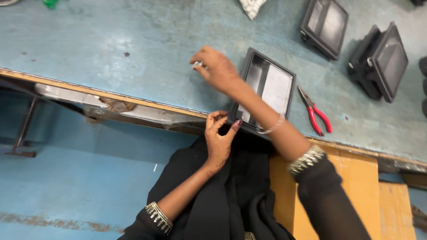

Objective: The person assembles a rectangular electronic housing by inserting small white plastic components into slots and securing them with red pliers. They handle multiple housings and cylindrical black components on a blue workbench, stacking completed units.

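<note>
A black rectangular housing with a pale panel inside lies at the near edge of the blue-green table. My left hand grips its near left corner, thumb on the frame. Left of the housing and just above the table, my right hand reaches across with its fingers pinched on a small shiny part; the part is too small to identify. My right forearm crosses over the housing and hides part of it.
Red-handled pliers lie right of the housing. Two more black housings sit at the far right. A white patterned object is at the top edge. Below the table edge are a blue floor and a wooden board.
</note>
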